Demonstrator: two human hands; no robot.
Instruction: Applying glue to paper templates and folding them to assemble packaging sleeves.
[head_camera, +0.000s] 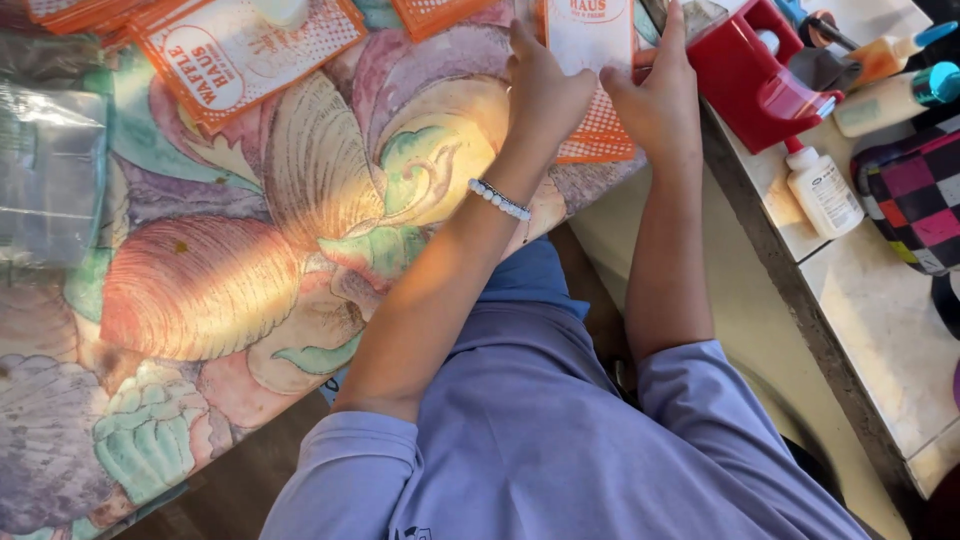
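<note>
My left hand (545, 85) and my right hand (660, 100) both press down on an orange-and-white paper bag (592, 40) lying near the table's right edge. The left hand sits on the bag's left side, fingers curled over it; the right hand holds its right side, index finger stretched upward. A beaded bracelet (498, 199) circles my left wrist. Part of the bag is hidden under both hands.
More orange-and-white bags (240, 50) lie at the top left on the shell-patterned tablecloth (220, 290). Clear plastic bags (45, 170) sit at the left. A red tape dispenser (755, 75), white bottles (822, 190) and a checkered pouch (915, 195) rest on the marble counter (880, 340) to the right.
</note>
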